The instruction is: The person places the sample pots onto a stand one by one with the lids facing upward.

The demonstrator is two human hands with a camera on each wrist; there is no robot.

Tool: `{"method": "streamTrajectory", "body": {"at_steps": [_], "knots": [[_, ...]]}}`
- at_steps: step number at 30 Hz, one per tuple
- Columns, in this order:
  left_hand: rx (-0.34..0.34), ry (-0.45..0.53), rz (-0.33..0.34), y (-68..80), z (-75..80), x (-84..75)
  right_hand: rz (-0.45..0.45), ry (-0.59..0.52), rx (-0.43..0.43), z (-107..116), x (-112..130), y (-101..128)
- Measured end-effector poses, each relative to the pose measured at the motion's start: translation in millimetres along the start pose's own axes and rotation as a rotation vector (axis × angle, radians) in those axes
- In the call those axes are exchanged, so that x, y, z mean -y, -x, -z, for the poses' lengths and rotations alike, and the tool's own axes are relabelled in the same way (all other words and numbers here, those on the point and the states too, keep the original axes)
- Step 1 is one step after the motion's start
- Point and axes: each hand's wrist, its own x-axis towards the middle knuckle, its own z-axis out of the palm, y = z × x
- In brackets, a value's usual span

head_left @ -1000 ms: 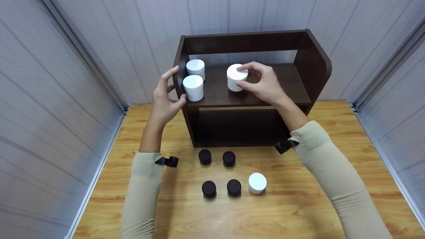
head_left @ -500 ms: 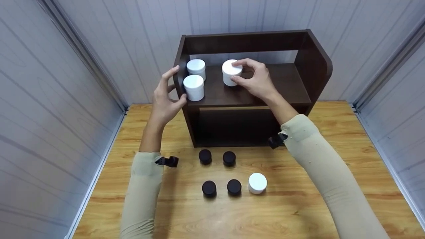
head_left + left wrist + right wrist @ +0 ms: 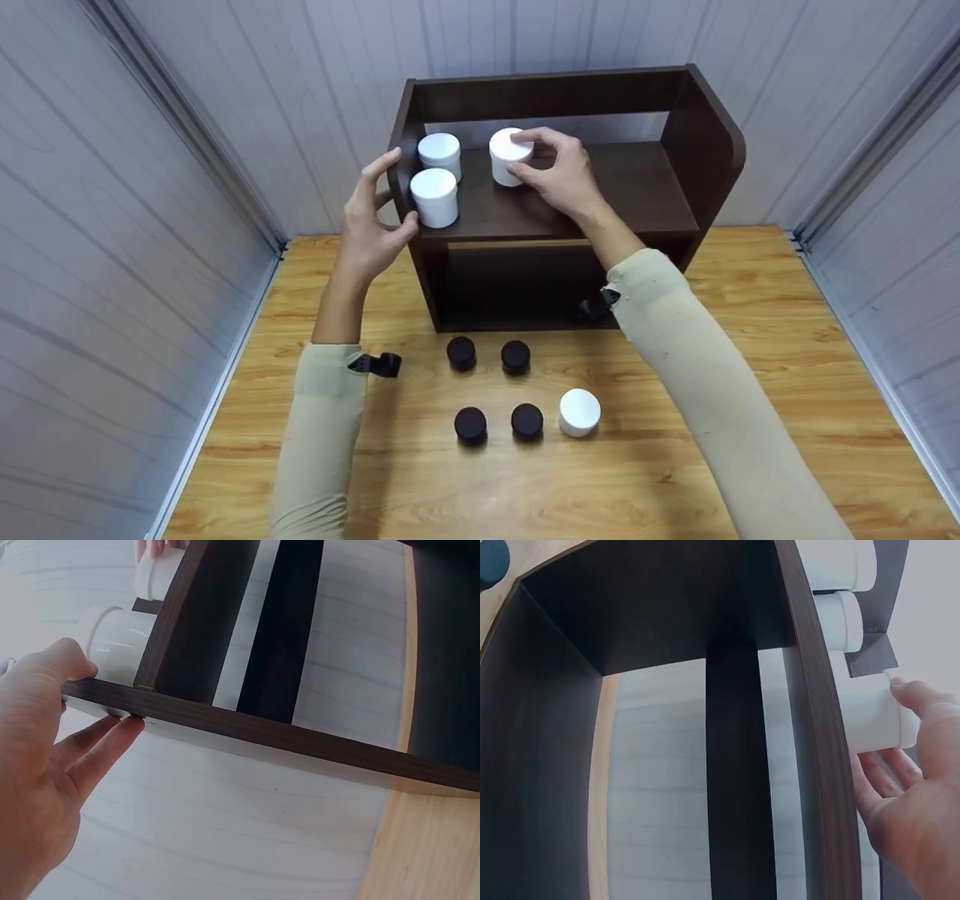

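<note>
Right hand (image 3: 564,176) around white jar (image 3: 508,156) on dark shelf (image 3: 637,184)

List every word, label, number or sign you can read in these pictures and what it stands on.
None can be read: the white jars, the black jars, the dark shelf and the wooden table all show plain surfaces with no print in any view.

White jars (image 3: 434,196) on a dark brown shelf (image 3: 637,187); black jars (image 3: 470,424) on a wood-grain table (image 3: 750,330).
</note>
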Motion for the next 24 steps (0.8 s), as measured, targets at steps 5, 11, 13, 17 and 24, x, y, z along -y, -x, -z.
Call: {"method": "streamTrajectory", "body": {"at_steps": [5, 11, 13, 17, 24], "knots": [[-0.003, -0.012, 0.002, 0.2, 1.3, 0.6, -0.029, -0.012, -0.014, -12.1, -3.0, -4.2], [-0.007, -0.006, -0.008, 1.4, 1.7, 0.6, -0.055, -0.006, -0.060, -20.9, -5.3, -4.2], [-0.008, -0.005, -0.012, 1.4, 1.6, 0.5, -0.065, -0.003, -0.066, -21.8, -5.2, -3.3], [-0.011, -0.008, -0.010, 1.9, 1.7, 0.5, -0.080, -0.007, -0.050, -22.3, -4.8, -1.9], [-0.010, -0.001, -0.017, 1.5, 1.0, 0.5, -0.107, 0.016, -0.007, -21.1, -4.2, -2.7]]}}
